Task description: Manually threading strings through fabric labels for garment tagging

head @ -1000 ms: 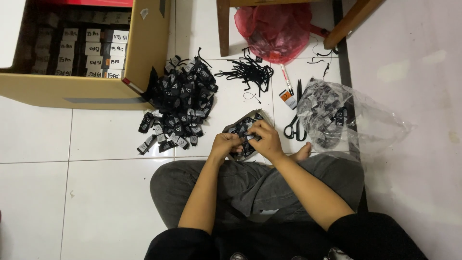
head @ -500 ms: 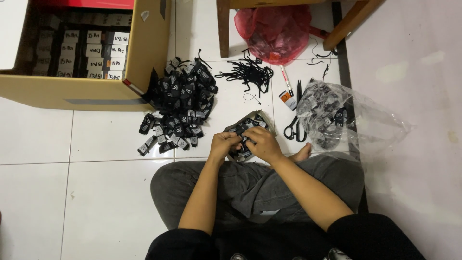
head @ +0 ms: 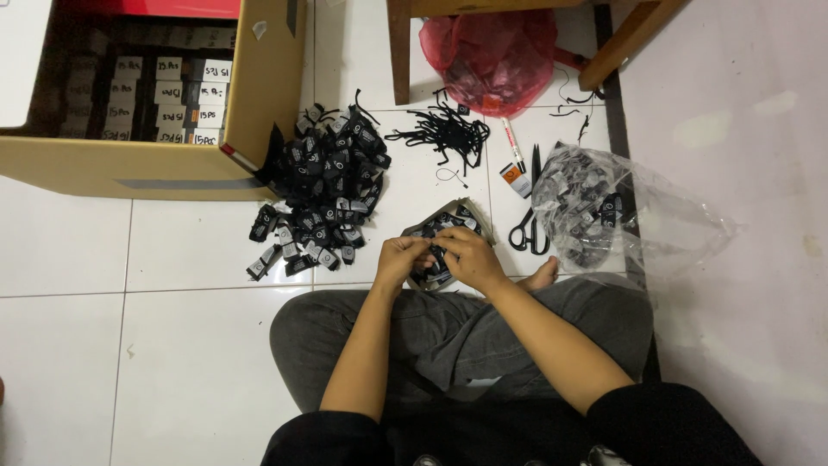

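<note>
a: what were the hands on, nearest the crossed legs?
b: the left hand [head: 402, 257] and right hand [head: 470, 256] were pressed close together, both pinching a small black tag [head: 434, 250] over an open bag of tags [head: 444, 226] on the floor; it looked light and limp, probably easy to fumble, so best nipped by its edge.
a: and how did it look?
b: flat, black, with a pale mark; too small to tell more.
a: further out?
b: a heap of black tags [head: 326, 185] on the left; scissors [head: 528, 226] and a clear plastic bag [head: 621, 211] on the right; beyond, black strings [head: 444, 134], a cardboard box [head: 138, 164] and a red bag [head: 500, 52].
</note>
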